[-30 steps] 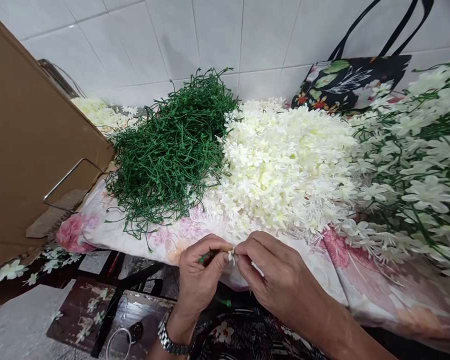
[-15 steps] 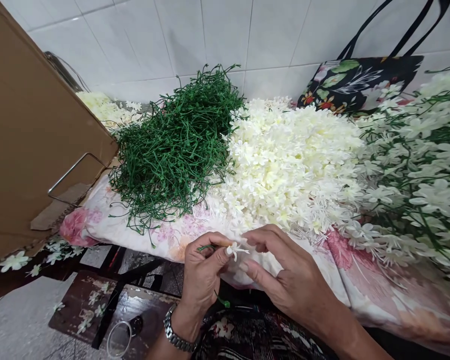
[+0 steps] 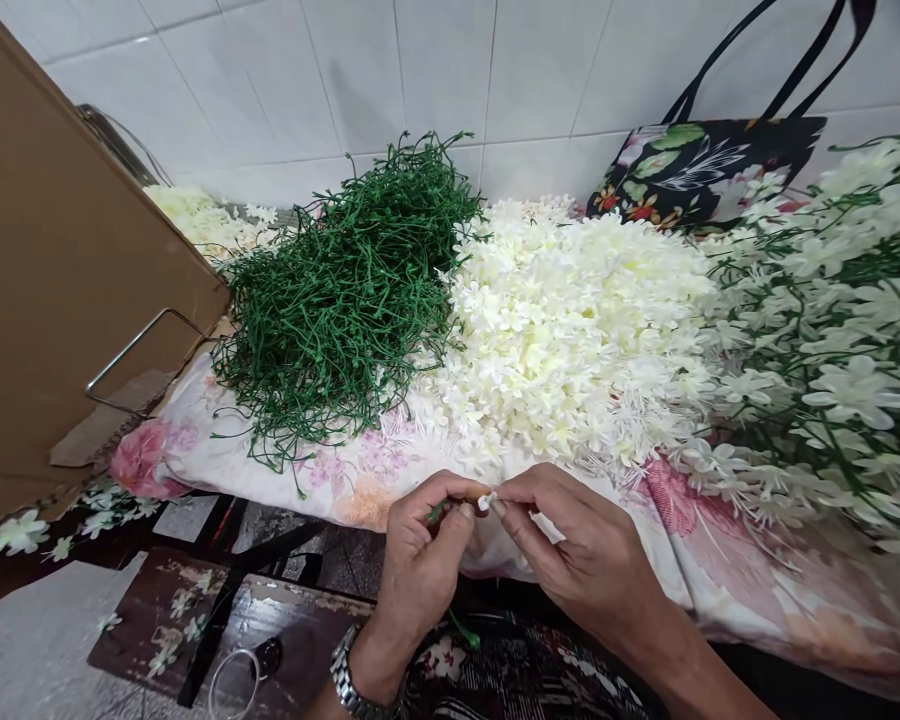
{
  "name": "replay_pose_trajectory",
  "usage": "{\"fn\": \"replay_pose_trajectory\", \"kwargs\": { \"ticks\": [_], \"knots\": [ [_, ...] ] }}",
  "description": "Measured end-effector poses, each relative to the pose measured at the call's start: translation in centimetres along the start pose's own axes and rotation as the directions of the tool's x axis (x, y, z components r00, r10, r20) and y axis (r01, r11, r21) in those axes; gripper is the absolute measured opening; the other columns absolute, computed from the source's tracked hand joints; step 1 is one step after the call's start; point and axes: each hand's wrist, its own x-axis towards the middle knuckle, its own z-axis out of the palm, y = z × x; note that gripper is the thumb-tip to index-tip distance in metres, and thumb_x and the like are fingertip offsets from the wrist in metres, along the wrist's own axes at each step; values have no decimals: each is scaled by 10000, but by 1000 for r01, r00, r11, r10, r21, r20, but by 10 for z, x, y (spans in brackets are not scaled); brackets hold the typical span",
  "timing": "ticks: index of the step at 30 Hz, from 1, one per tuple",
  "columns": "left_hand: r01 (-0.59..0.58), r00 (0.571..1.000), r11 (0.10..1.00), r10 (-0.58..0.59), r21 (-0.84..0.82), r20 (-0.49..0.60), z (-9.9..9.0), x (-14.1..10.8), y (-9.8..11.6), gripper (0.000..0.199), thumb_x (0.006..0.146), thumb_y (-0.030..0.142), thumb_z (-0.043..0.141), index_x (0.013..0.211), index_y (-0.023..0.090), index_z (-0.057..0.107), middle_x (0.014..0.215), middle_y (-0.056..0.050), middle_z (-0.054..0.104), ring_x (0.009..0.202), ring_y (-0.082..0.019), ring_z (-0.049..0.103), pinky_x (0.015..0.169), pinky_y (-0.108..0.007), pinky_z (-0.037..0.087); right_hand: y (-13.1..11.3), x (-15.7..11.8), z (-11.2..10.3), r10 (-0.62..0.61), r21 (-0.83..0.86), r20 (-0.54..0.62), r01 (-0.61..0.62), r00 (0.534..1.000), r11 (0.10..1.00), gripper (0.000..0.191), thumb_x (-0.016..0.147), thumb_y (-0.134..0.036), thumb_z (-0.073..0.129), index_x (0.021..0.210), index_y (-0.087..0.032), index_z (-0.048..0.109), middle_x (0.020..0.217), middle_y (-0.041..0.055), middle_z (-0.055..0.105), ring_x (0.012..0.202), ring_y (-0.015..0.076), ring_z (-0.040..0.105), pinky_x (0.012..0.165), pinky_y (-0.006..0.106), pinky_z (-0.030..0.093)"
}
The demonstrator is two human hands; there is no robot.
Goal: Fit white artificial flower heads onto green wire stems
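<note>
My left hand (image 3: 420, 560), with a metal watch on its wrist, is closed on a green artificial flower stem (image 3: 465, 630); the stem's lower end hangs below the palm. At the fingertips sits a small white artificial flower (image 3: 485, 502). My right hand (image 3: 585, 550) pinches this flower from the other side, so the fingers of both hands nearly meet and cover much of it. Beyond the hands lie a heap of green stems (image 3: 345, 290) and, to its right, a heap of loose white blossoms (image 3: 562, 320).
Finished-looking white flower sprays (image 3: 855, 390) pile up at the right. A black floral bag (image 3: 697, 175) leans on the tiled wall. At the left stands a cardboard box (image 3: 67, 260). The floral cloth (image 3: 330, 490) covers the work surface; below is a low stool (image 3: 292, 620) with a clear cup.
My right hand has come left and its thumb and fingers have closed on the white flower. My left hand still grips the stem. The view has shifted slightly.
</note>
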Motion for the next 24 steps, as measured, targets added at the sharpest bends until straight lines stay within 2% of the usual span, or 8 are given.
{"fn": "replay_pose_trajectory", "kwargs": {
  "ticks": [3,6,11,18,24],
  "knots": [
    [18,997,995,-25,100,73,-4,0,4,229,827,282,548,948,183,717,792,-56,637,651,-139,529,541,-221,389,4,0,-5,61,-1,-20,-61,998,998,132,837,-119,478,765,-177,573,635,-4,572,561,103,537,517,213,434],
    [10,995,969,-35,245,97,-4,1,9,291,857,269,487,1050,173,682,776,-49,627,652,-136,525,571,-231,407,5,-1,-12,137,50,16,-138,990,989,128,838,-121,485,746,-180,552,629,-25,547,558,85,514,522,191,415],
    [-92,989,848,17,522,146,4,2,13,367,874,191,392,1153,147,626,682,-17,630,591,-122,535,581,-228,425,3,-4,-17,177,148,69,-186,982,971,117,836,-114,495,753,-182,541,652,-35,536,590,73,503,555,177,408],
    [-228,968,645,69,730,242,11,0,16,452,810,95,343,1185,74,593,788,-90,707,707,-205,641,657,-302,477,0,-4,-17,94,143,16,-95,995,985,106,846,-101,487,782,-181,515,689,-31,528,616,65,499,573,175,403],
    [-263,953,610,43,748,300,16,0,18,422,854,124,308,1161,78,593,945,-133,714,837,-251,664,730,-339,483,1,-5,-15,17,62,6,-17,1000,998,131,871,-97,454,772,-170,498,684,-5,527,627,89,508,569,207,411]
  ]
}}
